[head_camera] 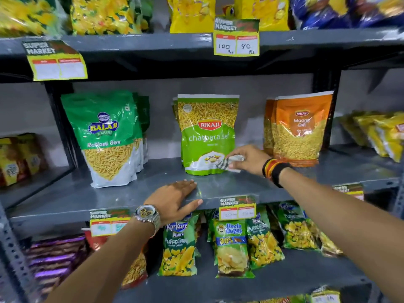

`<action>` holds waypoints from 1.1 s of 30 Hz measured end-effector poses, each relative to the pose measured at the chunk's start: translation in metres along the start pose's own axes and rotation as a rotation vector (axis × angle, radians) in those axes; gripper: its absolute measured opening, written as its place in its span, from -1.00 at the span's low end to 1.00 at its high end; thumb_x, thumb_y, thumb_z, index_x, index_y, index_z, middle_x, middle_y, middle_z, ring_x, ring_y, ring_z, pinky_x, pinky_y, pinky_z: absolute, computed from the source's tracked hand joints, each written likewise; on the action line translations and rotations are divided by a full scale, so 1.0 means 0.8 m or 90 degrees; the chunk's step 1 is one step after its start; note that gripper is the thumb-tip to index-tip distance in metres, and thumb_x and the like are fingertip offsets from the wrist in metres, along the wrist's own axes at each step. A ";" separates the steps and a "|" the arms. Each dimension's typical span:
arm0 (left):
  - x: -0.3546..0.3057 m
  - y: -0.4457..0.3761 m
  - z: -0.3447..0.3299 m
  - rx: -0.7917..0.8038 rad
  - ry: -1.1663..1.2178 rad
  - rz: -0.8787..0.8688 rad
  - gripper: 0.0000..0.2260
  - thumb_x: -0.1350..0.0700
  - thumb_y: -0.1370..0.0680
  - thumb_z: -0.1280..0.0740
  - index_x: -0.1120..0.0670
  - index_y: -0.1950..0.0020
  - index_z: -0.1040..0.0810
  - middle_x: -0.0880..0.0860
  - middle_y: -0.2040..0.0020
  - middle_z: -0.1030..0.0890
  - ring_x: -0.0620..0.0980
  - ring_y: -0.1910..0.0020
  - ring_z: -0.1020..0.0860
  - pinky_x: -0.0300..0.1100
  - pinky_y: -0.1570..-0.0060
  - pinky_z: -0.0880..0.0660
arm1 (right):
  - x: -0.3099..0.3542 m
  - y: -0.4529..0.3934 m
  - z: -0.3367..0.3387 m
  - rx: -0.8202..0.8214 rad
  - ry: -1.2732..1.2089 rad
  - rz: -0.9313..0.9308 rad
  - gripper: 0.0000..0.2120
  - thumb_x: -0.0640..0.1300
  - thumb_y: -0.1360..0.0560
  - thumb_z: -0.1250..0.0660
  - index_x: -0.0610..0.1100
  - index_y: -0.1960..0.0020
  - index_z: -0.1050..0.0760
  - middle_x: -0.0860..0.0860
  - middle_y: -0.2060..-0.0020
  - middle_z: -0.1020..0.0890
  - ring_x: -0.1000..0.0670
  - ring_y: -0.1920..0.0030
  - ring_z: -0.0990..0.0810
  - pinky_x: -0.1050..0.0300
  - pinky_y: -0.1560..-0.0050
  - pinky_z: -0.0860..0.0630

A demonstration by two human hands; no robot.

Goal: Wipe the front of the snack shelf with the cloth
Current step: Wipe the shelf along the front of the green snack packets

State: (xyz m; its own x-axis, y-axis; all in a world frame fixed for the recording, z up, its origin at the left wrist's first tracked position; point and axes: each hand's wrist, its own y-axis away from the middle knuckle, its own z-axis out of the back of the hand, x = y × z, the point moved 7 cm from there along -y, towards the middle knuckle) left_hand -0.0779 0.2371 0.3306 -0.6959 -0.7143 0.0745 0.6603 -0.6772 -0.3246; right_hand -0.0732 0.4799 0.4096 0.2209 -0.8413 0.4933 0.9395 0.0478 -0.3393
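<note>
The grey metal snack shelf (pixel 131 193) runs across the middle of the view. My right hand (pixel 249 159) is shut on a small checked cloth (pixel 229 164) and presses it on the shelf top at the lower right corner of the green Bikaji chatpata sev bag (pixel 207 132). My left hand (pixel 175 199) lies flat on the front lip of the same shelf, fingers spread, holding nothing; a watch is on that wrist.
A green Balaji Ratlami Sev bag (pixel 107 136) stands at the left and an orange Bikaji Moong Dal bag (pixel 299 127) at the right. Price tags (pixel 237 207) hang from the shelf fronts. Puffcorn and chips packs (pixel 231 246) fill the shelf below.
</note>
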 end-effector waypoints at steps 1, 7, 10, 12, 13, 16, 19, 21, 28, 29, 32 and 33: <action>-0.009 -0.008 -0.002 -0.003 -0.003 0.002 -0.21 -0.47 -0.55 0.10 0.02 -0.57 -0.32 0.00 -0.54 -0.40 0.00 -0.50 -0.38 -0.01 -0.44 -0.38 | -0.006 -0.008 -0.002 -0.006 -0.005 0.008 -0.76 -0.08 -0.43 -0.50 0.01 -0.10 -0.65 -0.09 -0.18 -0.65 -0.09 -0.19 -0.59 0.06 -0.18 -0.51; -0.021 -0.027 -0.016 0.006 -0.022 0.052 -0.19 -0.50 -0.52 0.18 -0.06 -0.61 -0.24 -0.07 -0.59 -0.31 -0.07 -0.54 -0.30 -0.09 -0.48 -0.29 | -0.063 -0.028 -0.030 0.020 -0.011 0.044 -0.76 -0.10 -0.46 -0.45 -0.01 -0.13 -0.64 -0.06 -0.20 -0.64 -0.08 -0.22 -0.58 0.18 -0.08 -0.45; -0.021 -0.025 -0.019 0.012 -0.028 0.059 -0.16 -0.52 -0.50 0.24 -0.09 -0.62 -0.19 -0.09 -0.61 -0.27 -0.08 -0.56 -0.28 -0.08 -0.50 -0.29 | -0.069 -0.014 -0.036 0.099 -0.018 0.094 -0.74 -0.05 -0.50 -0.41 0.06 -0.18 -0.60 -0.01 -0.29 -0.59 -0.04 -0.28 -0.54 0.08 -0.21 -0.47; -0.025 -0.024 -0.017 0.009 -0.025 0.055 -0.18 -0.51 -0.51 0.21 -0.09 -0.62 -0.21 -0.09 -0.60 -0.28 -0.09 -0.55 -0.28 -0.09 -0.48 -0.29 | -0.062 0.005 -0.026 0.197 -0.042 0.151 -0.75 -0.08 -0.50 -0.42 0.09 -0.16 -0.62 0.10 -0.22 -0.62 0.13 -0.21 -0.56 0.17 -0.23 -0.46; -0.027 -0.024 -0.016 0.005 -0.023 0.054 -0.19 -0.50 -0.52 0.19 -0.08 -0.61 -0.23 -0.09 -0.59 -0.29 -0.09 -0.55 -0.29 -0.10 -0.48 -0.29 | -0.059 0.014 -0.015 0.242 -0.045 0.174 -0.76 -0.08 -0.49 -0.43 0.10 -0.15 -0.63 0.16 -0.15 -0.64 0.21 -0.14 -0.57 0.25 -0.20 -0.45; -0.029 -0.025 -0.013 -0.002 -0.029 0.050 -0.22 -0.47 -0.55 0.16 -0.04 -0.60 -0.26 -0.06 -0.58 -0.33 -0.06 -0.53 -0.32 -0.09 -0.47 -0.32 | -0.076 0.004 0.029 0.199 -0.023 0.151 -0.78 -0.03 -0.51 -0.41 0.12 -0.15 -0.62 0.13 -0.16 -0.64 0.14 -0.14 -0.59 0.18 -0.21 -0.46; -0.027 -0.026 -0.014 0.013 -0.031 0.057 -0.19 -0.49 -0.53 0.20 -0.04 -0.61 -0.23 -0.05 -0.59 -0.31 -0.05 -0.54 -0.31 -0.06 -0.49 -0.31 | -0.120 -0.011 0.034 0.100 0.001 0.054 -0.79 -0.05 -0.51 -0.39 0.10 -0.13 -0.60 0.03 -0.18 -0.64 0.02 -0.17 -0.58 0.12 -0.17 -0.48; -0.028 -0.026 -0.013 0.016 -0.030 0.058 -0.14 -0.51 -0.50 0.25 -0.04 -0.62 -0.21 -0.05 -0.61 -0.28 -0.06 -0.56 -0.28 -0.08 -0.51 -0.27 | -0.128 -0.005 0.010 0.100 0.044 0.039 -0.77 -0.07 -0.52 -0.38 0.05 -0.17 -0.58 -0.01 -0.17 -0.65 0.02 -0.14 -0.57 0.20 -0.06 -0.43; -0.031 -0.021 -0.010 -0.004 -0.029 0.038 -0.18 -0.48 -0.54 0.20 -0.02 -0.60 -0.25 -0.02 -0.58 -0.33 -0.02 -0.53 -0.33 -0.03 -0.44 -0.37 | -0.041 0.070 0.000 0.277 -0.028 0.090 -0.75 -0.07 -0.57 -0.32 0.07 -0.24 -0.54 0.34 0.47 -0.59 0.32 0.46 -0.52 0.50 0.38 -0.37; -0.030 -0.022 -0.010 -0.006 -0.029 0.038 -0.20 -0.47 -0.55 0.19 -0.01 -0.60 -0.26 -0.02 -0.58 -0.33 -0.02 -0.53 -0.34 -0.03 -0.43 -0.38 | -0.037 0.065 0.009 0.243 -0.031 0.083 -0.76 -0.10 -0.59 -0.30 0.05 -0.24 -0.52 0.37 0.51 -0.57 0.36 0.48 -0.50 0.51 0.42 -0.36; -0.030 -0.024 -0.009 0.000 -0.035 0.038 -0.22 -0.45 -0.56 0.16 0.00 -0.60 -0.26 -0.02 -0.59 -0.33 -0.01 -0.53 -0.33 0.00 -0.43 -0.39 | -0.051 0.043 0.013 0.096 0.015 0.053 -0.79 -0.10 -0.57 -0.31 0.09 -0.19 -0.55 0.15 -0.10 -0.66 0.15 -0.12 -0.60 0.27 -0.03 -0.43; -0.031 -0.023 -0.009 0.001 -0.037 0.038 -0.21 -0.45 -0.55 0.17 0.00 -0.60 -0.26 -0.01 -0.59 -0.32 -0.01 -0.53 -0.33 0.01 -0.43 -0.38 | -0.054 0.042 0.000 0.094 0.032 0.049 -0.80 -0.11 -0.56 -0.32 0.10 -0.15 -0.56 0.09 -0.14 -0.63 0.02 -0.20 -0.58 0.22 -0.07 -0.39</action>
State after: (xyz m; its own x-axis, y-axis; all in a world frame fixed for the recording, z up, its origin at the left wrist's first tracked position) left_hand -0.0751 0.2686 0.3284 -0.6374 -0.7628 0.1090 0.7010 -0.6327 -0.3290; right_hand -0.0508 0.5178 0.3770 0.2839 -0.8578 0.4283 0.9493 0.1885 -0.2517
